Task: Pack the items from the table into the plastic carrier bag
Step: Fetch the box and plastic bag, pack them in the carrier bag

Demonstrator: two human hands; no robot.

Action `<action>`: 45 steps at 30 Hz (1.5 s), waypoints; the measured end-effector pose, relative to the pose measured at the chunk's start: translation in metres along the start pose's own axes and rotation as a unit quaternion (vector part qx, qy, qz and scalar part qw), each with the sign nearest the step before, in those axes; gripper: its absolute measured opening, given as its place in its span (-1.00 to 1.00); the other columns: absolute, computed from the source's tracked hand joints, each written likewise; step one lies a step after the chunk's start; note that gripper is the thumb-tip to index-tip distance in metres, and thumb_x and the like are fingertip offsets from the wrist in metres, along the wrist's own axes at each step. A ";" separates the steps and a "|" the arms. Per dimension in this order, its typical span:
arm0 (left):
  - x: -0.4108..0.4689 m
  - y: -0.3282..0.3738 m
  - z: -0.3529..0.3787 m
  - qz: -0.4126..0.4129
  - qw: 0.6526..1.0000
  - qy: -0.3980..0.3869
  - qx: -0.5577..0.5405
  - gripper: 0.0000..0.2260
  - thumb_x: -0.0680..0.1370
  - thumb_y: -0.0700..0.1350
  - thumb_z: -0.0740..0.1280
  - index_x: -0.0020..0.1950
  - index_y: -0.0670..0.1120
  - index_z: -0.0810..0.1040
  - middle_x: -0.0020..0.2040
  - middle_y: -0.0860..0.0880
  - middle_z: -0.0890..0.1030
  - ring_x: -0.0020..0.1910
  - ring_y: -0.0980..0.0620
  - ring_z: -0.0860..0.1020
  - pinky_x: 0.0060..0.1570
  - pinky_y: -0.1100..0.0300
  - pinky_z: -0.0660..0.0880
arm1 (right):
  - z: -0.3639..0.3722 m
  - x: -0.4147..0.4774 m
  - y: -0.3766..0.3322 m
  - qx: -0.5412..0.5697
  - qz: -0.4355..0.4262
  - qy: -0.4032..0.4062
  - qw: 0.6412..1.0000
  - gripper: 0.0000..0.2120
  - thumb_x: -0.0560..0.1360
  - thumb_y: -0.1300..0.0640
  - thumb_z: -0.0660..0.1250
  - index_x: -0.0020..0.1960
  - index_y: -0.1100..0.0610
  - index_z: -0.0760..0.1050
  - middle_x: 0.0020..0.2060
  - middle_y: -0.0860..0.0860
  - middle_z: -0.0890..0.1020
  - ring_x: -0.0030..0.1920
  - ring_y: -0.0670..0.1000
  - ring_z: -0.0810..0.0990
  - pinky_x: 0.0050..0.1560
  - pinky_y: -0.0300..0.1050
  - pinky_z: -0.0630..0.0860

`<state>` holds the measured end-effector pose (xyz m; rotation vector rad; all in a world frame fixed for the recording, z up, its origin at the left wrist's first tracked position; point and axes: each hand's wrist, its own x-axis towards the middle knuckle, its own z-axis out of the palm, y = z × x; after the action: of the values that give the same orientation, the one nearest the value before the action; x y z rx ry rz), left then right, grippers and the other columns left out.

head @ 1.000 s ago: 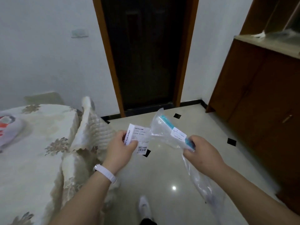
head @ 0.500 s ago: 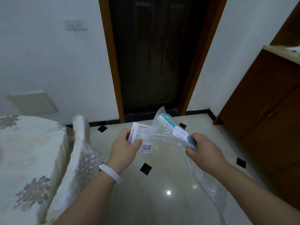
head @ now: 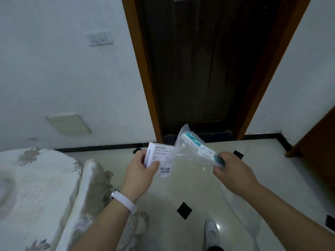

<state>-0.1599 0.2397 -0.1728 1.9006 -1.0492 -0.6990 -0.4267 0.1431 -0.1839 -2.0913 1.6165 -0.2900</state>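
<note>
My left hand grips a small white box with printed text and a barcode label, held in front of me above the floor. My right hand pinches a clear plastic packet holding a teal-and-white item with a white sticker. A thin clear plastic carrier bag hangs down from under my right hand, almost see-through against the floor. The box's right edge touches the packet. The table with a floral cloth lies at the lower left.
A dark door in an orange-brown frame stands straight ahead. A wooden cabinet is at the right edge. A padded chair back leans by the table. My white shoe shows on the glossy tiled floor.
The view has tilted up and swung left, showing more wall and door and less cabinet. Both hands hold the same items in nearly the same pose.
</note>
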 end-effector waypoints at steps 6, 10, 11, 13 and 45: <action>0.078 0.046 0.038 -0.012 0.998 0.062 0.006 -0.84 0.50 -0.11 0.44 -0.02 0.05 0.48 -0.06 0.11 0.65 -0.16 0.17 0.62 -0.33 0.38 0.50 | -0.035 0.118 0.021 0.005 -0.021 -0.005 1.000 -0.67 0.52 -0.03 0.31 0.25 -0.03 0.41 0.10 -0.05 0.53 -0.08 -0.09 0.52 -0.15 -0.16 0.58; 0.113 0.057 0.044 -0.019 0.994 0.107 0.015 -0.84 0.50 -0.12 0.45 -0.01 0.01 0.49 -0.10 0.11 0.64 -0.18 0.16 0.61 -0.34 0.42 0.47 | -0.049 0.178 0.014 0.013 -0.060 -0.023 0.998 -0.74 0.49 -0.01 0.31 0.16 -0.02 0.43 -0.02 -0.09 0.47 -0.17 -0.11 0.50 -0.21 -0.14 0.56; 0.119 0.057 0.042 -0.027 0.993 0.116 0.014 -0.84 0.50 -0.12 0.45 0.00 -0.01 0.50 -0.10 0.11 0.64 -0.19 0.17 0.61 -0.34 0.43 0.46 | -0.050 0.191 0.008 0.019 -0.073 -0.029 0.997 -0.77 0.49 -0.01 0.31 0.12 -0.02 0.43 -0.03 -0.09 0.48 -0.17 -0.11 0.50 -0.21 -0.12 0.55; 0.134 0.054 0.036 -0.042 0.990 0.137 0.010 -0.84 0.49 -0.13 0.45 0.01 -0.02 0.52 -0.11 0.11 0.65 -0.19 0.20 0.61 -0.34 0.41 0.45 | -0.048 0.214 -0.007 0.025 -0.096 -0.043 0.994 -0.81 0.48 0.01 0.31 0.08 -0.02 0.43 -0.04 -0.09 0.49 -0.17 -0.11 0.49 -0.21 -0.10 0.54; 0.442 -0.141 -0.261 -0.221 0.891 0.383 -0.105 -0.84 0.49 -0.10 0.44 0.02 0.04 0.53 -0.09 0.07 0.67 -0.13 0.09 0.64 -0.18 0.18 0.54 | 0.176 0.557 -0.460 -0.059 -0.338 -0.208 0.916 -0.79 0.54 -0.03 0.31 0.15 -0.07 0.40 0.15 -0.07 0.54 0.00 -0.05 0.57 -0.17 -0.24 0.55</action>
<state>0.3167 0.0035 -0.1972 1.9643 -0.0370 -0.2236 0.1993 -0.2578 -0.1771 -2.5310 0.6476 0.0434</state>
